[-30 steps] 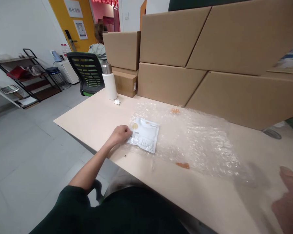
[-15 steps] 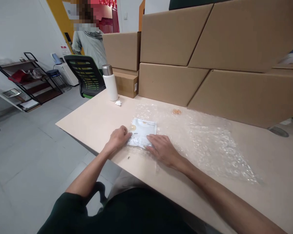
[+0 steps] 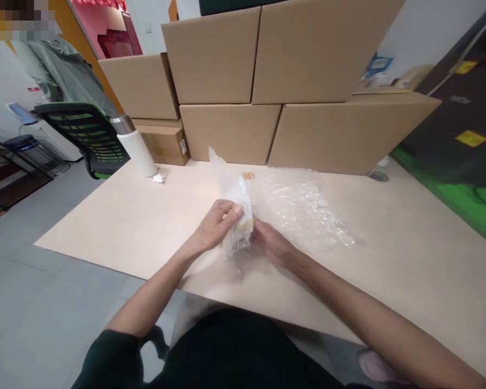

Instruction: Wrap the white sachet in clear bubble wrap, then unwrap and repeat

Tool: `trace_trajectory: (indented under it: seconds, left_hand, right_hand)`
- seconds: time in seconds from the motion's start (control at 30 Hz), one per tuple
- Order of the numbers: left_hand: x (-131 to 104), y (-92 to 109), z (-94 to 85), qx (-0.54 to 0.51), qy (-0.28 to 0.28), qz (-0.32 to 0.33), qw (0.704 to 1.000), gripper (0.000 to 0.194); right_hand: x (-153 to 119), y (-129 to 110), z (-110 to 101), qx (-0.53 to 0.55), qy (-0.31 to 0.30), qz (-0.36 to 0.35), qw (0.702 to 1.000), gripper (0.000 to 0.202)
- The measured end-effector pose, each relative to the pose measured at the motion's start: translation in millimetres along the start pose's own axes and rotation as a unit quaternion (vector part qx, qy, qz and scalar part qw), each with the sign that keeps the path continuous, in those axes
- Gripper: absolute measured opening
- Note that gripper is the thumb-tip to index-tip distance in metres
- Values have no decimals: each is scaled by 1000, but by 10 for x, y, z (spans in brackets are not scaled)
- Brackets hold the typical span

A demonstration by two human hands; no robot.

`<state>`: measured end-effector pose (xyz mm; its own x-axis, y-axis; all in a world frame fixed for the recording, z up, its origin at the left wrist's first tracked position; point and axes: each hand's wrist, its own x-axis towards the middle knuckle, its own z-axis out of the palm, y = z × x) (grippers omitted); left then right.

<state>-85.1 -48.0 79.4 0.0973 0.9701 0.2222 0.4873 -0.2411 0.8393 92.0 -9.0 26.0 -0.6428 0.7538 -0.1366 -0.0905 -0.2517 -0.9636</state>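
Note:
A white printed packet [image 3: 243, 194] is tilted up on its edge above the table, with clear bubble wrap [image 3: 303, 202] around its lower end and trailing off to the right. My left hand [image 3: 218, 222] grips the packet from the left, thumb lying over its face. From the other side my right hand [image 3: 270, 240] closes on the packet's lower right edge, and its fingertips are partly hidden. Beyond the packet, a small orange item [image 3: 248, 175] lies by the bubble wrap.
Cardboard boxes [image 3: 230, 132] stand stacked along the table's far side. A white bottle with a metal cap [image 3: 137, 151] and a crumpled white scrap [image 3: 159, 178] are at the far left. Behind them are a chair [image 3: 85, 135] and a person in a grey-green top [image 3: 62, 70].
The packet has gone from lying flat to being tilted up in both hands, with bubble wrap lifted along with it. My view has swung to the right.

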Motion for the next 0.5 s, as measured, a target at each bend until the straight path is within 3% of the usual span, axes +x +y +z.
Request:
trace_trajectory:
  seconds: [0.07,0.17,0.23,0.3,0.33,0.4,0.5]
  left_hand:
    - [101,-24,168,74,-51,32,995,45]
    - [179,-90,365,183,-107,19,977,44]
    - [188,-130,456,245,-130,7,961,38]
    - [177,-169,516,279,-142,9,949,34]
    - [166,-190,531,283,-148,14,948,32]
    - [138,-244,530,274,-130,9,953,31]
    - [78,-347,428,231,7,-54,971,44]
  right_hand:
    - [-84,12,-142,4,60,23,998,46]
    - [-226,5,-383,-63,119,32,990,34]
    - [-293,-10,-511,-166,173,-5,971,31]
    - [-310,-20,-569,-294,224,-90,925,33]
    - [-298,-21,-568,-353,227,-136,897,35]
    - [-248,-13,-511,-440,170,-196,860,35]
    - [-160,3,-364,-510,71,-207,832,40]
